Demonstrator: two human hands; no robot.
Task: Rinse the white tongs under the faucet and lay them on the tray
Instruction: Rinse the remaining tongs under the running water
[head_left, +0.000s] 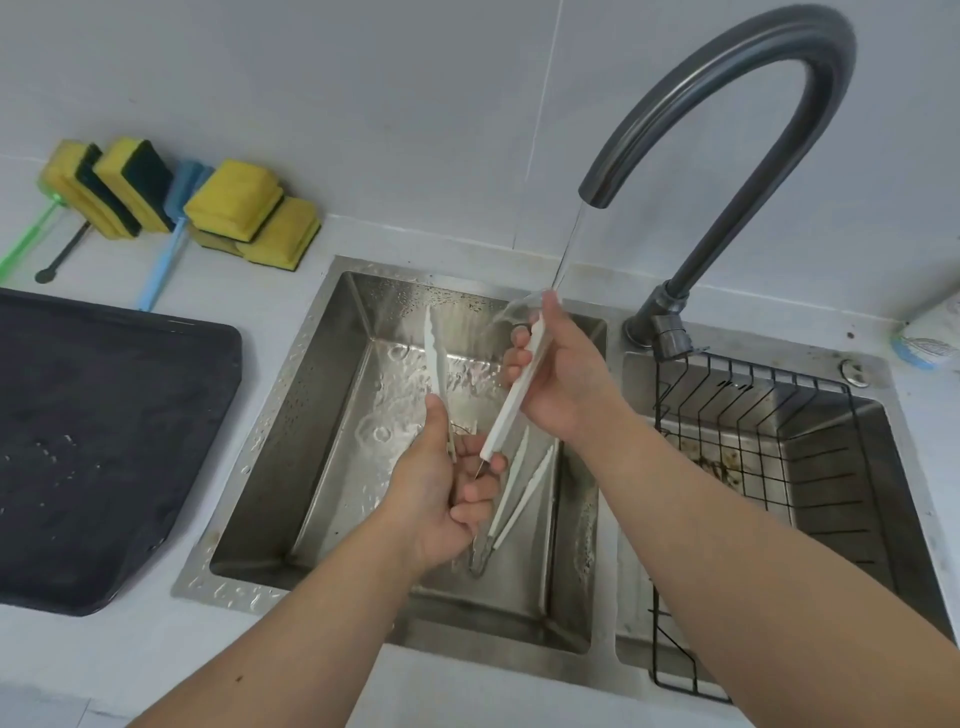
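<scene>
The left basin of the wet stainless steel sink holds a second pair of white tongs lying on its floor, hinge towards the person, partly hidden behind the left hand. Above that basin the white plastic tongs are held spread wide. The left hand's grip is curled round their hinge end, and the right hand has its grip closed on one arm near its tip. That tip sits in the thin stream of water falling from the curved dark grey metal faucet; the other arm points up and back, clear of the stream. The hinge itself is covered by the fingers. The right basin carries a black wire basket, with brownish bits below it too blurred to identify. The dark flat rectangular tray rests on the pale worktop left of the sink (its left side is cut off), bearing only a few droplets. Yellow and green sponges lean against the back wall.
</scene>
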